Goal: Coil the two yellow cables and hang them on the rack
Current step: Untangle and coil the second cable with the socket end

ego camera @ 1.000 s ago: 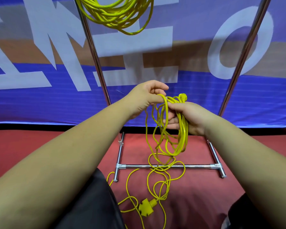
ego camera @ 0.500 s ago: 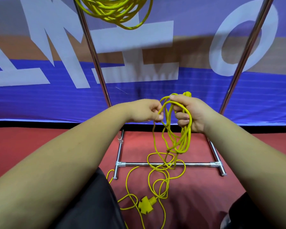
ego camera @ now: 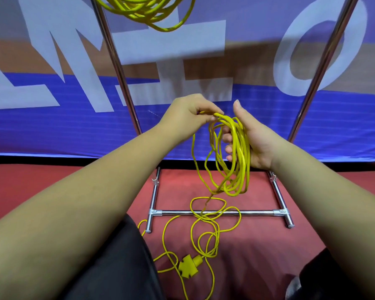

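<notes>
A half-made coil of yellow cable (ego camera: 236, 161) hangs from my right hand (ego camera: 250, 139), whose fingers curl round several loops while the thumb sticks up. My left hand (ego camera: 187, 114) pinches a strand of the same cable and lays it over the top of the coil. The loose rest of this cable lies in loops on the red floor, ending in a yellow multi-socket plug (ego camera: 189, 266). A second yellow cable coil (ego camera: 147, 9) hangs from the chrome rack (ego camera: 115, 61) at the top of the view, its upper part cut off by the frame.
The rack's base bar (ego camera: 217, 212) and two feet lie on the red floor (ego camera: 258, 245) under the coil, and loose cable crosses the bar. Its two uprights rise left and right of my hands. A blue banner (ego camera: 52, 131) hangs behind. My dark-clothed knees fill the bottom edge.
My left hand dropped lower, then rose with a fresh loop to the top of the coil. My right hand turned palm-up with the thumb raised. The plug on the floor slid slightly.
</notes>
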Demonstrator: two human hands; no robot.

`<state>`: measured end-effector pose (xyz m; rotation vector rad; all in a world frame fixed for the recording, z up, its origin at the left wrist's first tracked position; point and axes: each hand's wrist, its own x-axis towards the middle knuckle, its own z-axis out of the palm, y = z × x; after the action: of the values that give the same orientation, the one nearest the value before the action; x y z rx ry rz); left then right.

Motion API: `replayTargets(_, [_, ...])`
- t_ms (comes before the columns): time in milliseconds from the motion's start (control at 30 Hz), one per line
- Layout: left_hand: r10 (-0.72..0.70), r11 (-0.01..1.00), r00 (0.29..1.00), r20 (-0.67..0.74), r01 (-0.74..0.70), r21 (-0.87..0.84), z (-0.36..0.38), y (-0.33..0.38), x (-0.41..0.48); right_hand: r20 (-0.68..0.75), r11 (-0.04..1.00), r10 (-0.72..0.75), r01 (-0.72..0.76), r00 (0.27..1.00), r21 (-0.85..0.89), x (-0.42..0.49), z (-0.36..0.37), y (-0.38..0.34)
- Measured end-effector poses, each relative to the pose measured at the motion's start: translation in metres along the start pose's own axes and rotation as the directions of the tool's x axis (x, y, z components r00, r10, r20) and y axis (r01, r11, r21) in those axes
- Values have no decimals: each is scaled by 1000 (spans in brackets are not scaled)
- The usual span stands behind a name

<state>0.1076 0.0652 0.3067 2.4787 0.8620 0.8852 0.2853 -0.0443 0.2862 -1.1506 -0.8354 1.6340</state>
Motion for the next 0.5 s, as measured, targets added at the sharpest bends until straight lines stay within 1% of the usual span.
replayTargets(100, [118,985,992,51,-124,120,2,15,5,5,1000,-20,20,1000,-6,4,0,4])
replayTargets(167, [145,976,984,106,-159,146,5,21,5,-15,999,-43,43,999,-2,7,-1,6])
replayTargets(267, [82,993,991,110,-90,74,12,22,3,-32,997,-68,67,997,-50,10,-2,5])
replayTargets(367, [10,999,997,72,-7,-35,12,13,5,-26,999,-52,52,998,-1,11,-4,3])
replayTargets(433, [-13,1000,996,90,15,-22,10,3,6,2,999,-39,39,999,20,10,-6,2])
replayTargets(500, [-84,995,984,157,76,62,8,-10,4,33,999,-38,37,999,28,8,-7,1])
